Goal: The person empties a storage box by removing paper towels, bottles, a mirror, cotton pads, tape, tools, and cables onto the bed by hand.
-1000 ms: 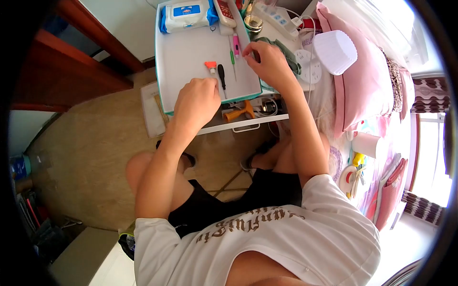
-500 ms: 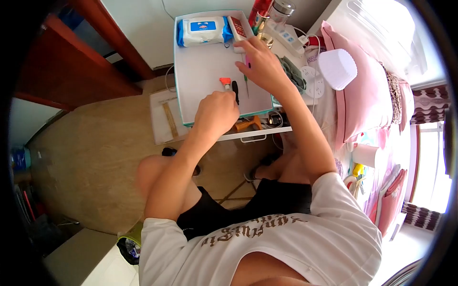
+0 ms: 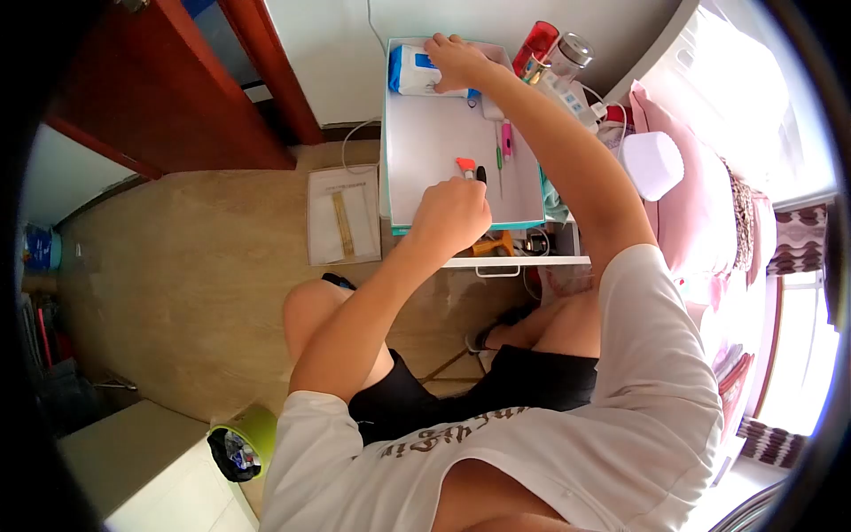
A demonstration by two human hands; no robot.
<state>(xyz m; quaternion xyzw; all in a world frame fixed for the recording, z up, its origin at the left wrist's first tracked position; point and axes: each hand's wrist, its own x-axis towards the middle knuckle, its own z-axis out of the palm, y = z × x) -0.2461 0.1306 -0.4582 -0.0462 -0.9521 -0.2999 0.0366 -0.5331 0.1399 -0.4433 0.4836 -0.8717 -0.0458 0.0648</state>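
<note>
My right hand (image 3: 456, 64) reaches over the right end of a white and blue wet wipes pack (image 3: 412, 73), fingers spread and thumb apart over its top. My left hand (image 3: 452, 213) is closed in a fist near the front of the shallow box (image 3: 421, 151). From it juts a small tool with an orange head (image 3: 465, 165) and pale neck; the grip itself is hidden. A black handle (image 3: 481, 174) stands out beside it. A pink marker-like item (image 3: 507, 140) and a green-handled thin tool (image 3: 499, 160) lie to the right. My right arm partly covers a white box (image 3: 492, 108).
Under the box is an open drawer (image 3: 519, 261) holding an orange-handled item (image 3: 494, 243). A red bottle (image 3: 536, 46), a glass jar (image 3: 572, 55) and a power strip (image 3: 572, 99) stand to the right. A pink pillow (image 3: 678, 213) and a green bin (image 3: 257, 434) are nearby.
My right hand has moved from above the pink item, up and left, onto the wipes pack. My left hand stays by the orange-headed tool. The whole view has shifted.
</note>
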